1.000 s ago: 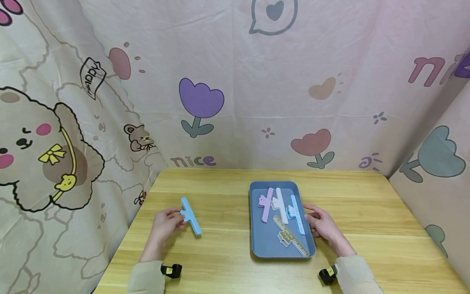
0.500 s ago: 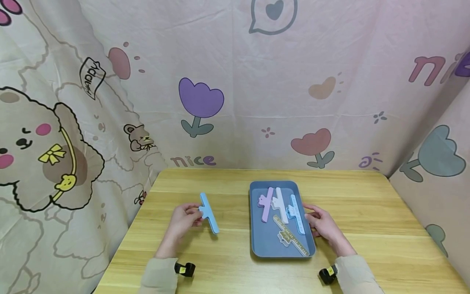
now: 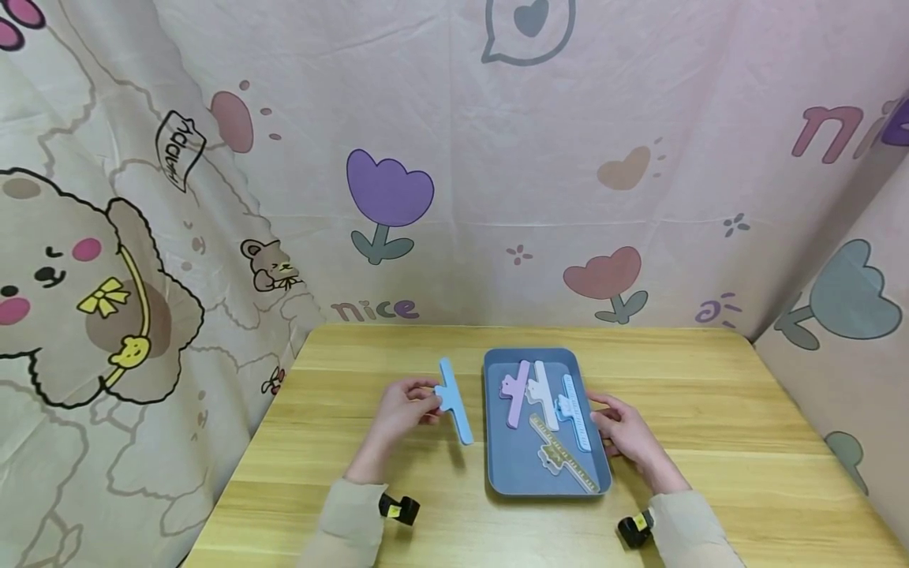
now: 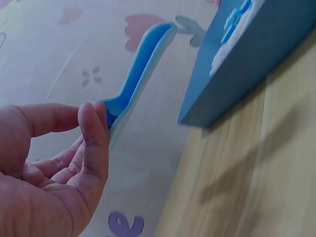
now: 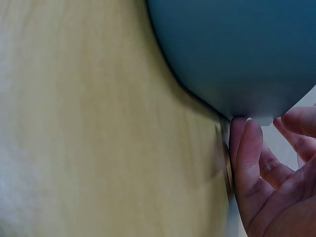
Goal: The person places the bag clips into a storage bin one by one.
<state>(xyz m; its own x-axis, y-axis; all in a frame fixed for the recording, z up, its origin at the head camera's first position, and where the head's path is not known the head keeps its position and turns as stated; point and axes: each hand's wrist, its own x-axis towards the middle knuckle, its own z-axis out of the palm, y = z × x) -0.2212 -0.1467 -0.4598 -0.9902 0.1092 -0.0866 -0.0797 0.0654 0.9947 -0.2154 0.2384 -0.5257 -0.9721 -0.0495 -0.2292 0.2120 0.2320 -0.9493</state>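
Note:
My left hand (image 3: 408, 409) pinches a light-blue long-bar clip (image 3: 454, 402) between thumb and fingers, just left of the tray. The clip hangs above the table, its shadow on the wood; in the left wrist view the clip (image 4: 140, 64) shows side-on. A grey-blue tray (image 3: 511, 477) holds a purple clip (image 3: 518, 394), a white clip (image 3: 545, 394), a blue-and-white clip (image 3: 577, 414) and a clear clip with a gold ruler-marked bar (image 3: 564, 454). Against the tray's right outer wall rest the fingertips of my right hand (image 3: 628, 434); the right wrist view has these fingers (image 5: 247, 148) touching the wall.
A wooden table (image 3: 710, 394) lies under everything. A patterned curtain (image 3: 469, 158) hangs behind it and along both sides. Each wrist carries a small black camera, such as the left one (image 3: 400, 509).
My left hand has moved right with the light-blue clip, from the table's left part to near the tray, and slightly away from me. My right hand and the tray have stayed put.

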